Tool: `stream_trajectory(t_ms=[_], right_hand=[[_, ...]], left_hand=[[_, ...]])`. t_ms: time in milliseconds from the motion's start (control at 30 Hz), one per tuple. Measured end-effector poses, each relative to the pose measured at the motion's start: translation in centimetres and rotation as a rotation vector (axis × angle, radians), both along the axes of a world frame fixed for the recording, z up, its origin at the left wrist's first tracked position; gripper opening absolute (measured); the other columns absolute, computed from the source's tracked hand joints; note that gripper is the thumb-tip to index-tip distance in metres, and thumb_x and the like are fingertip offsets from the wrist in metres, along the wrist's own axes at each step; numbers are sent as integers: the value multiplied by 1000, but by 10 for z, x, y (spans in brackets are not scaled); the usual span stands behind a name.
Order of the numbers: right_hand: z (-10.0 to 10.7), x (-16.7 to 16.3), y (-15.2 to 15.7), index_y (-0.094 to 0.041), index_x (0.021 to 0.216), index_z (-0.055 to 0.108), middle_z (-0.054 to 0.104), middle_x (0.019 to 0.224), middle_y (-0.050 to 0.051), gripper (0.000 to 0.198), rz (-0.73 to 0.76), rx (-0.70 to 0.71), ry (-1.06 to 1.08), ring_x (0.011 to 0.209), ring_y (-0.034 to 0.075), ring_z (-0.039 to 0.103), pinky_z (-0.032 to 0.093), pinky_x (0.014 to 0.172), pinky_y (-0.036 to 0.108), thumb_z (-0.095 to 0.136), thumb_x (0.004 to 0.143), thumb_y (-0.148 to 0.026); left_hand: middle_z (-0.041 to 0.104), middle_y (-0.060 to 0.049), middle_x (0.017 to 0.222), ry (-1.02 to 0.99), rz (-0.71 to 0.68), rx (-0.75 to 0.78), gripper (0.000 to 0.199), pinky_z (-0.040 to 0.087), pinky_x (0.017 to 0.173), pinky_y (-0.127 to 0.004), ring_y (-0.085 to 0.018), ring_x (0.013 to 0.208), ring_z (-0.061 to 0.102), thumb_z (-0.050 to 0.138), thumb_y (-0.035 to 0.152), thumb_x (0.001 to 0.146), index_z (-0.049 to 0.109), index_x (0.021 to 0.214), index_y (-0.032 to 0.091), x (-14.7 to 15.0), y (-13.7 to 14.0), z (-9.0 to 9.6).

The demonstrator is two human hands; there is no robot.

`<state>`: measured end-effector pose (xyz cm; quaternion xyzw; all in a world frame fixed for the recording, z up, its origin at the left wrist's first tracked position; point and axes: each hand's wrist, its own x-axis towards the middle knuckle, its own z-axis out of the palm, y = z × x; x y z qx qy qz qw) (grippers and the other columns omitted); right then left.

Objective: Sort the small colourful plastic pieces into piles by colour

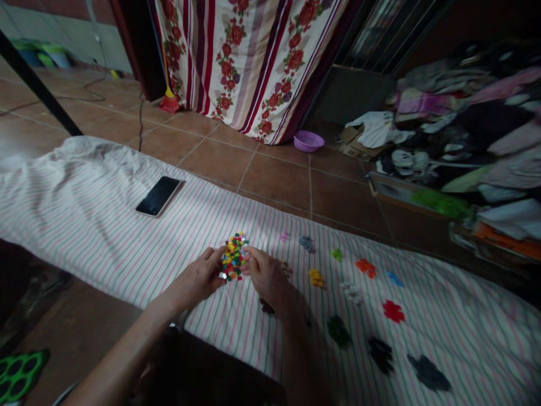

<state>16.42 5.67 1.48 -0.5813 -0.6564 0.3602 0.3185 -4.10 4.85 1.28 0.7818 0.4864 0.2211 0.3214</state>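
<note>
A mixed pile of tiny coloured pieces [234,258] lies on the striped cloth between my hands. My left hand [205,272] rests at the pile's left edge, its thumb and forefinger apart and curved around that side. On the pile's right edge, my right hand [262,272] has its fingers pinched together; whatever is between the fingertips is too small to make out. Right of that hand lie small heaps sorted by colour, among them yellow pieces [315,277], orange pieces [366,268], red pieces [393,310] and dark green pieces [338,331]. My right forearm partly covers a dark brown heap [266,306].
A smartphone [159,196] lies on the striped cloth [105,186] to the left. Beyond the cloth's far edge are a tiled floor [274,175], a purple basin [308,141] and a floral curtain [253,56]. Clothes and shoes [409,160] are heaped at the right.
</note>
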Motion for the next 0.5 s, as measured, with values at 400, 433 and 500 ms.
stream_trajectory(t_ms=[400,433,500], right_hand=[[18,0,3,-22,106,72,72,101,5,30,-102,180,-176,89,16,70,55,81,26,44,93,-19],[20,1,2,-23,106,72,72,101,5,29,-106,183,-241,92,17,69,53,83,26,46,93,-18],[21,1,2,-24,106,73,70,102,5,28,-86,169,-331,94,16,68,51,83,24,49,93,-17]], left_hand=[[65,-5,102,-144,189,65,39,56,82,-32,-16,89,65,52,26,87,58,125,21,6,11,3],[65,-5,102,-135,191,59,38,56,82,-32,-16,88,65,52,27,87,60,123,21,6,11,4],[65,-5,102,-120,196,49,35,56,82,-32,-15,85,66,52,29,88,62,120,21,6,11,5]])
